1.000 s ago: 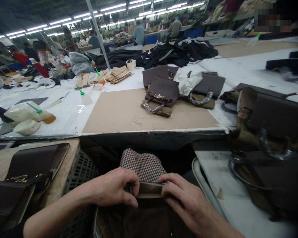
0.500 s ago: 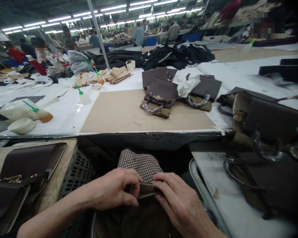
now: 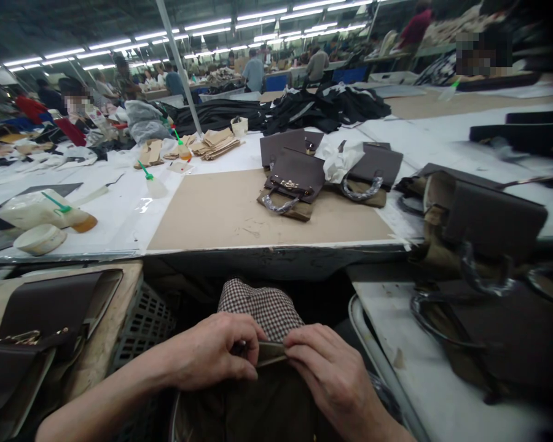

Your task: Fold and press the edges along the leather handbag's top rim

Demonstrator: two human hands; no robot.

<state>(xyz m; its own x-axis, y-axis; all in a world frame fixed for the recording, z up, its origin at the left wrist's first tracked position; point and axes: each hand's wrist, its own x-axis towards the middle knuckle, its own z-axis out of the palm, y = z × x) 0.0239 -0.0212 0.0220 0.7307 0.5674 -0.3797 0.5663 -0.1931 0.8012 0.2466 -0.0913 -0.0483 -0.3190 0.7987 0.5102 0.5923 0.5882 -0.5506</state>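
Observation:
A dark brown-olive bag piece (image 3: 267,405) lies across my lap, below a checked cloth (image 3: 260,305) over my knees. At its upper edge, my left hand (image 3: 228,347) is closed, pinching the folded edge between thumb and curled fingers. Just to the right, my right hand (image 3: 329,368) presses the same edge between thumb and fingertips. Between the two hands a short olive strip of the edge (image 3: 271,353) shows, parted a little. The lower part of the bag piece runs out of view, and my palms hide some of it.
Brown handbags with wrapped handles lie on the table (image 3: 203,215) and on a white side stand (image 3: 387,344) at right. More bag pieces (image 3: 50,307) rest on a left stand. Glue bottles (image 3: 80,218), a round tub (image 3: 40,239) and a plastic crate (image 3: 145,316) are at left.
My right fingertips have shifted slightly along the edge, and the opening between my hands looks a little wider. My left hand keeps its pinch. The view has turned slightly.

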